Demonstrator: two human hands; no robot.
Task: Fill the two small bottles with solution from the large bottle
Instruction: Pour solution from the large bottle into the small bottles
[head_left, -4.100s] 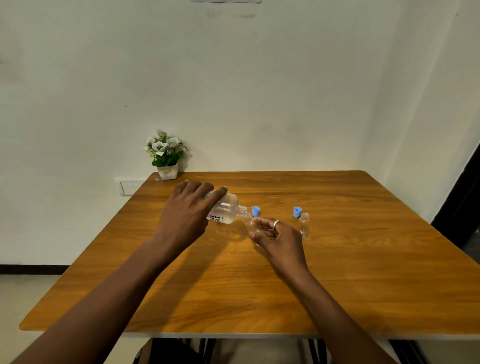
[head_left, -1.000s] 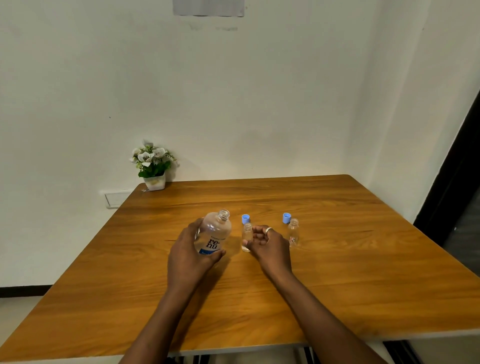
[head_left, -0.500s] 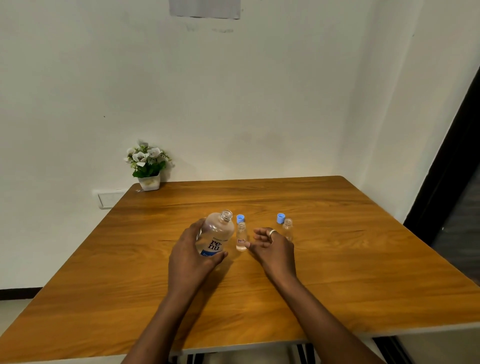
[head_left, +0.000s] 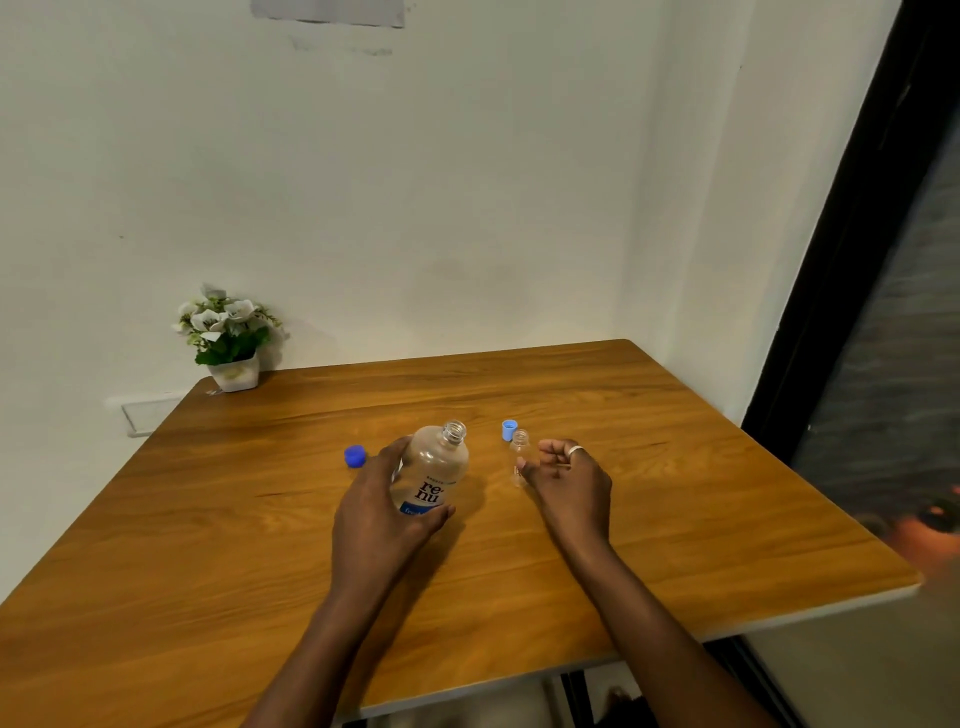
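Note:
The large clear bottle (head_left: 435, 470) with a blue and white label stands upright and uncapped near the table's middle. My left hand (head_left: 376, 512) is wrapped around its lower left side. One small clear bottle (head_left: 519, 446) stands open to its right, with a light blue cap (head_left: 509, 430) just behind it. My right hand (head_left: 569, 480) hovers right beside this small bottle, fingers loosely curled and apart, thumb tip at the bottle's base. I see no second small bottle; it may be hidden behind my right hand. A dark blue cap (head_left: 355, 457) lies left of the large bottle.
The wooden table (head_left: 701, 519) stands in a corner of white walls. A small potted plant with white flowers (head_left: 228, 345) sits at the back left corner. A dark doorway (head_left: 857, 270) is on the right.
The large bottle went from tilted over a small bottle to upright on the table. My right hand let go of the left small bottle and moved right. The view shifted, revealing the dark blue cap.

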